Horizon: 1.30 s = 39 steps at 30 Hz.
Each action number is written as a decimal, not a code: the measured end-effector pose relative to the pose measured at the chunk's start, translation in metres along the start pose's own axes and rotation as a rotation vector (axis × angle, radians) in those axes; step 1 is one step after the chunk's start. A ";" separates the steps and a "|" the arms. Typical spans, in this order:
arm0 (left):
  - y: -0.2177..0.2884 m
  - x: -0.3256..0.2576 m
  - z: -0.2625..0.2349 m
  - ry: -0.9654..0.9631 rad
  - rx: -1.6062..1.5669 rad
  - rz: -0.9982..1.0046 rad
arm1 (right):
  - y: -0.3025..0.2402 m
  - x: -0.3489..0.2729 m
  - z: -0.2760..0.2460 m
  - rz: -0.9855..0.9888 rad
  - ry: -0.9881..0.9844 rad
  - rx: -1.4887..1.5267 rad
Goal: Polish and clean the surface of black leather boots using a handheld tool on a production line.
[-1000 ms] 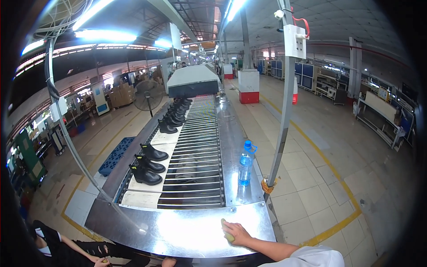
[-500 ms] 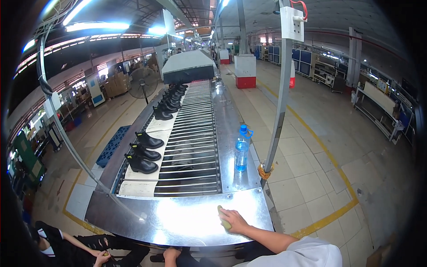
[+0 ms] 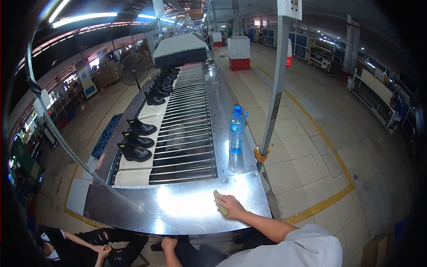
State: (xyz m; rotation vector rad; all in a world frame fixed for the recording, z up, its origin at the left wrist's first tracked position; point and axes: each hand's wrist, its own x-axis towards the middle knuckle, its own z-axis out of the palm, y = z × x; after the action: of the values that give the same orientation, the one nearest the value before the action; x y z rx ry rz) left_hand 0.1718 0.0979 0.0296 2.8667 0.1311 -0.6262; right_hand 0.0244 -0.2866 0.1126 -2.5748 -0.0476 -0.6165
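My right hand [image 3: 231, 207] rests on the shiny metal end plate [image 3: 129, 216] of a roller conveyor [image 3: 184, 149]. Its fingers are wrapped round a long greenish-yellow thing [image 3: 216, 195], perhaps a fruit; the grip covers much of it. My left hand [image 3: 169, 244] is low, below the plate's near edge. Its fingers look curled, and whatever may be inside them is hidden. Beyond my right hand, a clear water bottle [image 3: 236, 135] with a blue cap and handle stands on the metal side ledge.
Several black ankle boots [image 3: 134, 152] stand along the conveyor's left side on pale boards [image 3: 132, 177]. A hood [image 3: 180, 48] covers its far end. A metal post [image 3: 272, 98] rises at the right. Another person's hands [image 3: 104, 252] are at the lower left, beside a blue pallet [image 3: 107, 135].
The whole scene sits higher and slightly further left in the picture. My right hand keeps its hold on the greenish-yellow thing, at about the same place on the plate.
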 end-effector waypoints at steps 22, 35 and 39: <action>0.018 -0.012 -0.010 0.108 -0.172 -0.012 | 0.007 0.002 -0.004 0.034 -0.023 0.020; -0.004 0.021 0.013 0.090 -0.090 0.029 | 0.004 0.006 -0.009 0.046 -0.019 0.050; -0.006 0.027 0.013 0.113 -0.058 0.024 | 0.005 0.010 -0.006 0.013 0.023 0.074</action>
State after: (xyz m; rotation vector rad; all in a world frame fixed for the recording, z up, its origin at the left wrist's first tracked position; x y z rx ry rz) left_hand 0.1904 0.1019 0.0059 2.8430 0.1293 -0.4480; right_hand 0.0315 -0.2947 0.1187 -2.4949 -0.0448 -0.6274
